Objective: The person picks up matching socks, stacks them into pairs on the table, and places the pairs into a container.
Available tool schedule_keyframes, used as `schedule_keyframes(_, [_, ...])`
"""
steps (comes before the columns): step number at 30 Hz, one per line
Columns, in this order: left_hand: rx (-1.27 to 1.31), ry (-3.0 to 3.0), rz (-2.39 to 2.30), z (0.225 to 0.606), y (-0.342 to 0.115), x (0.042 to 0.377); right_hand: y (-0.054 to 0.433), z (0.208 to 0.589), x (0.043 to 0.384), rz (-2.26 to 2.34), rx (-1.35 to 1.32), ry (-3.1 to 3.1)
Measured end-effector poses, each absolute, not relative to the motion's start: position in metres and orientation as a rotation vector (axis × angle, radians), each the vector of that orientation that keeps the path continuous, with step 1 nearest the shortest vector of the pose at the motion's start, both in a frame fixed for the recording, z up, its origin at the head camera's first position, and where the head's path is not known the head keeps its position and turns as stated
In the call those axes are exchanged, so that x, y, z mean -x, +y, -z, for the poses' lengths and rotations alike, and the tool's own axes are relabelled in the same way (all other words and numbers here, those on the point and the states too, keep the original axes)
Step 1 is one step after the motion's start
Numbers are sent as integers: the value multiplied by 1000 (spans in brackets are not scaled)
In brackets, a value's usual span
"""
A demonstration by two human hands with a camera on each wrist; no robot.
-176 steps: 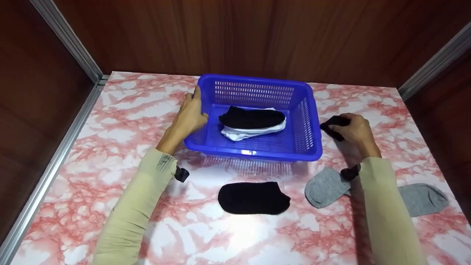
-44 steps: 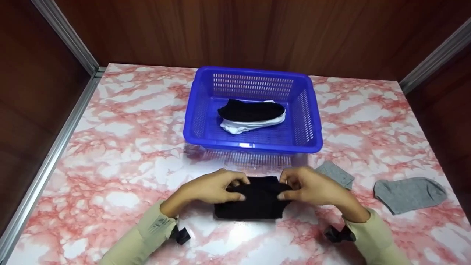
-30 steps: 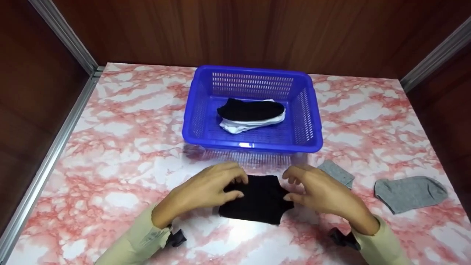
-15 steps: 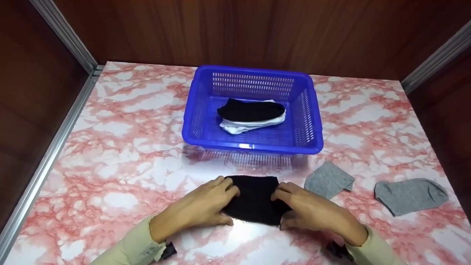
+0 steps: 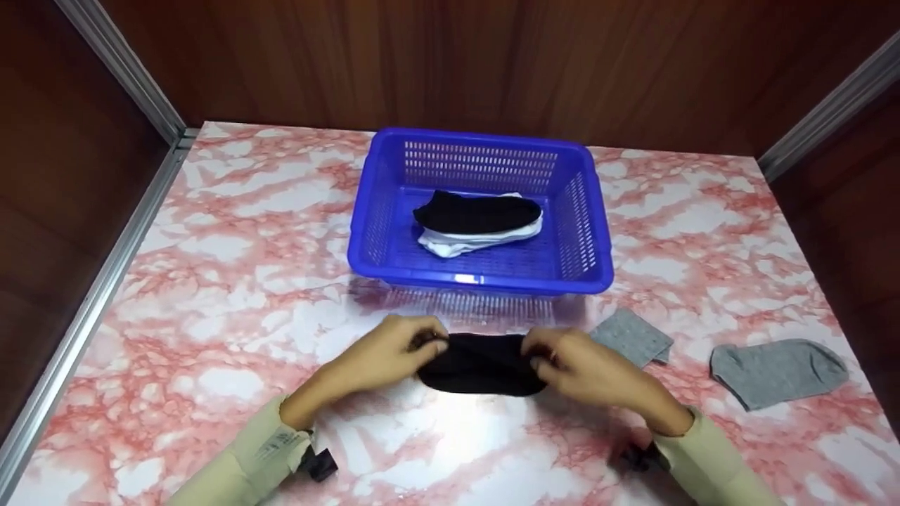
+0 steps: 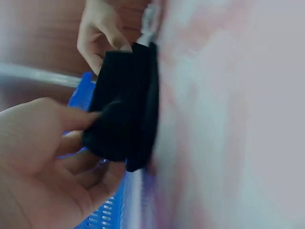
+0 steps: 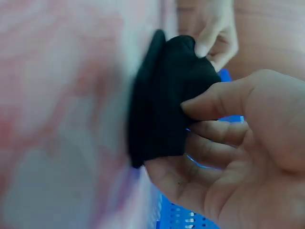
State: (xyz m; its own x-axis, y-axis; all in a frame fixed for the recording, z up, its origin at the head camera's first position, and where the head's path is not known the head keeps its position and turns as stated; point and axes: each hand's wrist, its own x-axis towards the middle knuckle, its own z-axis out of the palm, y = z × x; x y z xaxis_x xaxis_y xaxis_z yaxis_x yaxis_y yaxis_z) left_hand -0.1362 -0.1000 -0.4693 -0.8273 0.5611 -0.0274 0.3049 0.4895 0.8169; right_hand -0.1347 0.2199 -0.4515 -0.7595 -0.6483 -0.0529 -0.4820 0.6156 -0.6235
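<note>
In front of the basket, black socks (image 5: pixel 485 369) lie one on the other on the marbled table. My left hand (image 5: pixel 394 355) pinches the left end of the upper sock between thumb and fingers. At its right end, my right hand (image 5: pixel 587 369) pinches the same sock. The left wrist view shows the held sock (image 6: pixel 116 95) raised at an angle from the layer beneath, with the left thumb (image 6: pixel 78 117) on its face. The right wrist view has the right thumb (image 7: pixel 214 101) pressed on the sock (image 7: pixel 167 95), other fingers behind.
A blue plastic basket (image 5: pixel 485 281) stands behind the hands, holding a black sock (image 5: pixel 478 213) on white socks (image 5: pixel 450 246). To the right lie a grey sock (image 5: pixel 633 337), partly covered by the right hand, and another grey sock (image 5: pixel 780 372). Brown panels (image 5: pixel 457 63) enclose the table.
Earlier my left hand held the basket rim and my right a black sock beside it. Both hands then came to the black socks in front; just now they pinch and raise the upper one.
</note>
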Motion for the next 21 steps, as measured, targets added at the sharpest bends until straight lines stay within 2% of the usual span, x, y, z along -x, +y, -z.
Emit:
schedule_keyframes(3, [-543, 2374, -1407, 465, -101, 139, 220, 447, 139, 1058, 788, 2568])
schedule_keyframes(6, [-457, 2396, -1370, 466, -100, 138, 217, 450, 141, 1142, 686, 2570])
schedule_keyframes(13, [-475, 2694, -999, 482, -94, 135, 211, 465, 140, 885, 604, 2658])
schedule_keyframes(21, [-453, 2686, -877, 475, -96, 134, 206, 464, 133, 657, 531, 2814])
